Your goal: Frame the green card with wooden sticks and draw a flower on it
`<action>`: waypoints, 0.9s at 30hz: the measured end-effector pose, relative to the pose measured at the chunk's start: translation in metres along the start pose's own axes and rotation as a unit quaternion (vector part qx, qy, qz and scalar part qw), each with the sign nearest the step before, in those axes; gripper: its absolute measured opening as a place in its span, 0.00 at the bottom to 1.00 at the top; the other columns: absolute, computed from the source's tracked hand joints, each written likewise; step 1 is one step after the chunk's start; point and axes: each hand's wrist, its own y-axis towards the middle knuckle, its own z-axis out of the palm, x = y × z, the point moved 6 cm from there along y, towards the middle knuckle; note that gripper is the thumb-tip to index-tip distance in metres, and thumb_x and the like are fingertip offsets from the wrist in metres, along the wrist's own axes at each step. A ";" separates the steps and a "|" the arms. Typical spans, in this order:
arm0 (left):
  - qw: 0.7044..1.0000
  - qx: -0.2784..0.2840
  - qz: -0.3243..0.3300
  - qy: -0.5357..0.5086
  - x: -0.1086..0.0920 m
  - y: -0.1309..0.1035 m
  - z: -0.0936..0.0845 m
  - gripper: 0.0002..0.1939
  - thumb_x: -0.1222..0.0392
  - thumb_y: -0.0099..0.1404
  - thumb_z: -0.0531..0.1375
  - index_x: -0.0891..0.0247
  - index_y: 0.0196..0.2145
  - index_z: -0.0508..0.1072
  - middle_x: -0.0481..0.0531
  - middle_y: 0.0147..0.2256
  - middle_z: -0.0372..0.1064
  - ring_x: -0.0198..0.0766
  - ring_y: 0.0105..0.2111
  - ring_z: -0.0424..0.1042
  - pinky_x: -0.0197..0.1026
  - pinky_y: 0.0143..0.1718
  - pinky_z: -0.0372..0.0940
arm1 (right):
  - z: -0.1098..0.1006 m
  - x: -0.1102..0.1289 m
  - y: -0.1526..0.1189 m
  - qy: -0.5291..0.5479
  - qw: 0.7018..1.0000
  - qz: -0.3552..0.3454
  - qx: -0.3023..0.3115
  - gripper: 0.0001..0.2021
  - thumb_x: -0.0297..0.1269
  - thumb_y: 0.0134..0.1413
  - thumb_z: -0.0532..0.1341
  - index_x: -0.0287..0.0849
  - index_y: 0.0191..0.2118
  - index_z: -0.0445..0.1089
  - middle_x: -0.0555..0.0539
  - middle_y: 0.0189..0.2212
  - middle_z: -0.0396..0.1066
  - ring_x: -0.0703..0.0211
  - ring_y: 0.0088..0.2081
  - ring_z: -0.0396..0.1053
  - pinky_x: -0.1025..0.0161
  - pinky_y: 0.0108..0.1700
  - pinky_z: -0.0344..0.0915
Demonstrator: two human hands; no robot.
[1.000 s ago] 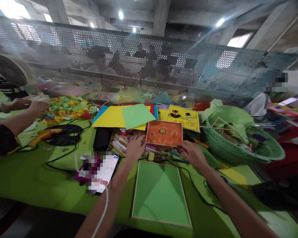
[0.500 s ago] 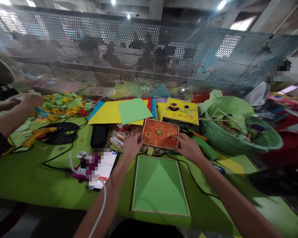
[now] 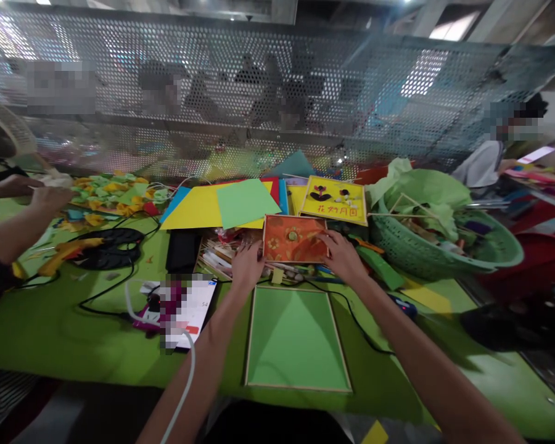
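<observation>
An orange picture with yellow flower shapes and a small round piece in its middle, edged in thin wood, is the orange framed picture (image 3: 281, 240) between my hands. My left hand (image 3: 248, 266) grips its left edge, above a tray of sticks and pens (image 3: 215, 256). On the right edge, my right hand (image 3: 342, 254) pinches the frame between thumb and fingers. Nearer to me lies a green panel (image 3: 296, 339) with a thin wooden border. Behind the orange picture, a yellow framed picture (image 3: 335, 202) with dark flower shapes and red characters leans back.
Coloured paper sheets (image 3: 194, 206) lie behind the tray. A green basket (image 3: 448, 253) of scraps stands right. At left are a phone (image 3: 198, 308), a power strip (image 3: 155, 308) and cables. Another person's hands (image 3: 50, 191) work at far left. A perforated metal screen (image 3: 240, 111) stands behind.
The orange framed picture has shifted slightly away from me, with both hands still at its sides. More pens show below its front edge. The view has tilted slightly.
</observation>
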 end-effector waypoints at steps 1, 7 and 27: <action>1.000 -0.002 -0.001 0.000 0.000 0.000 0.000 0.23 0.59 0.69 0.61 0.57 0.61 0.71 0.58 0.53 0.77 0.53 0.57 0.70 0.53 0.60 0.62 | -0.001 0.000 0.000 -0.001 1.000 0.001 -0.001 0.30 0.28 0.52 0.63 0.43 0.63 0.67 0.34 0.63 0.64 0.36 0.60 0.67 0.41 0.56 0.69; 1.000 -0.007 -0.014 -0.007 0.006 -0.003 -0.005 0.26 0.58 0.67 0.64 0.56 0.62 0.70 0.58 0.52 0.77 0.54 0.59 0.69 0.53 0.60 0.61 | -0.006 0.002 -0.012 0.000 1.000 -0.001 -0.005 0.29 0.31 0.55 0.62 0.44 0.64 0.66 0.35 0.64 0.64 0.37 0.60 0.68 0.42 0.58 0.68; 0.987 -0.032 0.054 -0.146 0.006 -0.024 -0.031 0.17 0.61 0.69 0.61 0.59 0.55 0.76 0.52 0.48 0.78 0.45 0.49 0.75 0.48 0.52 0.71 | -0.090 0.004 -0.140 0.070 0.992 0.062 -0.088 0.16 0.43 0.67 0.58 0.49 0.56 0.74 0.42 0.52 0.78 0.44 0.54 0.74 0.43 0.57 0.68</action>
